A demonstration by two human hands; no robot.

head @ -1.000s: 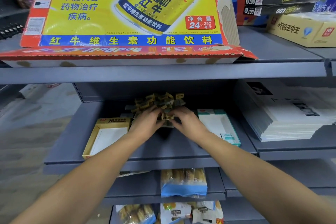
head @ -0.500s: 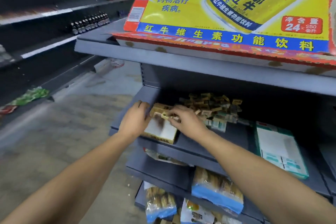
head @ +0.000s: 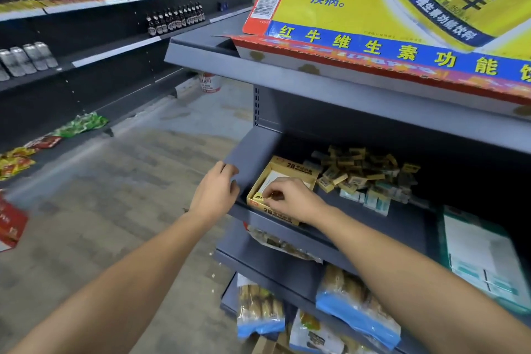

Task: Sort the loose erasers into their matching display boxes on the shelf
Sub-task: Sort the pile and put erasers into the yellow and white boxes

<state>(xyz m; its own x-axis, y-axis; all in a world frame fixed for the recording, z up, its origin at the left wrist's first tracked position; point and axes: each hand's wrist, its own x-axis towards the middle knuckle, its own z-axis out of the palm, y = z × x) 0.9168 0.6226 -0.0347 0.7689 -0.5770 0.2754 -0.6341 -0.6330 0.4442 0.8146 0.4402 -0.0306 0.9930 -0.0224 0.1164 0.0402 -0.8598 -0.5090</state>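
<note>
Currently, a person stands at a grey shop shelf (head: 287, 218), both bare arms reaching forward. The right hand (head: 290, 198) hovers over the near left corner of a yellow display box (head: 283, 174) marked 2B, its fingers curled together and pinching what looks like a small yellow eraser (head: 263, 196) down into the box. The left hand (head: 215, 194) rests against the shelf's left end beside the box, fingers bent around the edge; whether it touches the box itself is unclear. A heap of loose erasers (head: 362, 174), yellow ones and pale blue ones, lies just right of the box, further back on the shelf. A teal display box (head: 485, 256) sits well apart at the far right. The yellow box sits at the shelf's front edge, so a push from either hand could likely tip it off. The wrist bends downward, forearm angled in from the lower right.
</note>
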